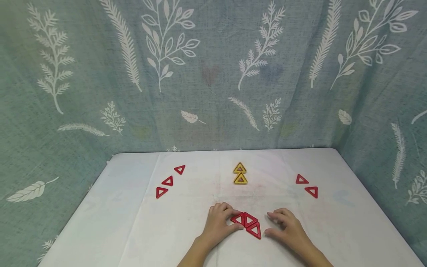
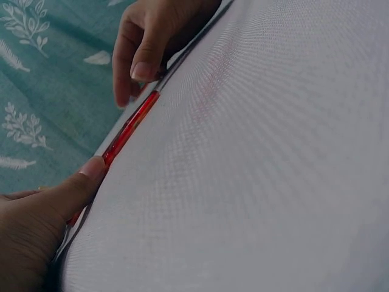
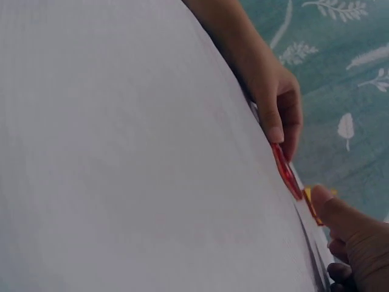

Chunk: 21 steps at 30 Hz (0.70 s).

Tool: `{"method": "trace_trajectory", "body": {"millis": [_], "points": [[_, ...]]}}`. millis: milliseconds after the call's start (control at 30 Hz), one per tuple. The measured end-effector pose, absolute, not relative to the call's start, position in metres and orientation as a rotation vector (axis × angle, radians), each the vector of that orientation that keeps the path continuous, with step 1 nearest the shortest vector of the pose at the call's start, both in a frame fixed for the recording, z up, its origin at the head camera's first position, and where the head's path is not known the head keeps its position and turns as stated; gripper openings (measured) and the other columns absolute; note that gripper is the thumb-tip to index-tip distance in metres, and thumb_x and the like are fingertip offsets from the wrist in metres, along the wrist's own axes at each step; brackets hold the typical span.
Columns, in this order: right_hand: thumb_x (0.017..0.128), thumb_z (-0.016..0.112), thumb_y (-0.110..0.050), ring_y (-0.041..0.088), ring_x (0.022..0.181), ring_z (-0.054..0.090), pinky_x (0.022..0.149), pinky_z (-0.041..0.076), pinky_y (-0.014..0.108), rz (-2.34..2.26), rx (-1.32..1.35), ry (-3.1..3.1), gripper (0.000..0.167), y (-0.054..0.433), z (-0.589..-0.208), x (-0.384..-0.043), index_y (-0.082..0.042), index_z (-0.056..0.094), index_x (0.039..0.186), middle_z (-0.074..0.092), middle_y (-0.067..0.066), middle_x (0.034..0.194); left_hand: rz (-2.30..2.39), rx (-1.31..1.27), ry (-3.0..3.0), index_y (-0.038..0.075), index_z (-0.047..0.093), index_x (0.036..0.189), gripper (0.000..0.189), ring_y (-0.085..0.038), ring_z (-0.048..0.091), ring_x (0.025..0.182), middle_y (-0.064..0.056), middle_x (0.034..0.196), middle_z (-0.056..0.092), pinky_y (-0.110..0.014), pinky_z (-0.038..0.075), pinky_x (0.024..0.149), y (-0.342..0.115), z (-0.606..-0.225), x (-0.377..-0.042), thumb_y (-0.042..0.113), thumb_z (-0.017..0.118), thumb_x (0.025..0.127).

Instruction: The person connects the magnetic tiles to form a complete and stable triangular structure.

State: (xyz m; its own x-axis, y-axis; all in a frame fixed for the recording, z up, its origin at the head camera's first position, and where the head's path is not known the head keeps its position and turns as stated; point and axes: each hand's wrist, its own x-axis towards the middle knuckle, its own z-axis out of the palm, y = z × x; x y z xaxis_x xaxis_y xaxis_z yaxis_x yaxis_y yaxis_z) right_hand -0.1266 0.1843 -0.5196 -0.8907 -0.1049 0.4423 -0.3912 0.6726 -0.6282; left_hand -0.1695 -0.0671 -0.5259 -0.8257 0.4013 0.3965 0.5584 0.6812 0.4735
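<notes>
Three red triangle frames lie joined on the white table, near its front. My left hand [image 1: 218,224] pinches the leftmost red triangle [image 1: 242,218] between thumb and forefinger. Against it stands the middle red triangle [image 1: 251,223], and the lower right red triangle [image 1: 259,230] touches that one. To their right is my right hand [image 1: 287,229], apart from the pieces, with a gap between its thumb and bent fingers. In the left wrist view, the left thumb [image 2: 85,179] presses a red edge [image 2: 130,128] seen side-on. The right hand [image 3: 355,234] holds nothing in the right wrist view.
Two yellow triangles [image 1: 240,182] are stacked point to base at the table's back middle. Several red triangles lie at back left [image 1: 168,184], and two more red triangles [image 1: 302,182] at back right. A leaf-patterned green curtain [image 1: 213,92] surrounds the white table [image 1: 186,230].
</notes>
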Motion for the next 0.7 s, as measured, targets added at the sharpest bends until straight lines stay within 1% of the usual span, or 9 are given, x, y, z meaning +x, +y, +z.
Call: {"method": "trace_trajectory", "body": {"millis": [233,400,700], "points": [[0.055,0.089,-0.016,0.006,0.073,0.05,0.063,0.045,0.019,1.033,0.352,-2.464,0.048,0.206,-0.518,-0.13,-0.006,0.072,0.1,0.059,-0.007,0.091,-0.868,-0.77,-2.641,0.026,0.072,0.1,0.042,-0.006,0.045,0.088,0.014,0.091,0.053,-0.032,0.036,0.082,-0.067,-0.526,-0.169,0.054,0.074,0.069],[0.056,0.089,-0.013,0.006,0.073,0.05,0.063,0.045,0.018,0.988,0.256,-2.465,0.049,0.22,-0.517,-0.132,-0.005,0.072,0.102,0.06,-0.005,0.093,-0.857,-0.769,-2.645,0.026,0.072,0.099,0.042,-0.006,0.044,0.087,0.014,0.09,0.053,-0.031,0.036,0.081,-0.067,-0.526,-0.169,0.054,0.074,0.068],[0.056,0.088,-0.007,0.006,0.074,0.051,0.066,0.039,0.007,0.927,0.192,-2.41,0.049,0.245,-0.514,-0.138,-0.001,0.071,0.101,0.06,0.004,0.092,-0.859,-0.777,-2.629,0.025,0.072,0.099,0.041,-0.007,0.045,0.087,0.013,0.09,0.053,-0.031,0.036,0.08,-0.067,-0.526,-0.17,0.053,0.075,0.068]]}}
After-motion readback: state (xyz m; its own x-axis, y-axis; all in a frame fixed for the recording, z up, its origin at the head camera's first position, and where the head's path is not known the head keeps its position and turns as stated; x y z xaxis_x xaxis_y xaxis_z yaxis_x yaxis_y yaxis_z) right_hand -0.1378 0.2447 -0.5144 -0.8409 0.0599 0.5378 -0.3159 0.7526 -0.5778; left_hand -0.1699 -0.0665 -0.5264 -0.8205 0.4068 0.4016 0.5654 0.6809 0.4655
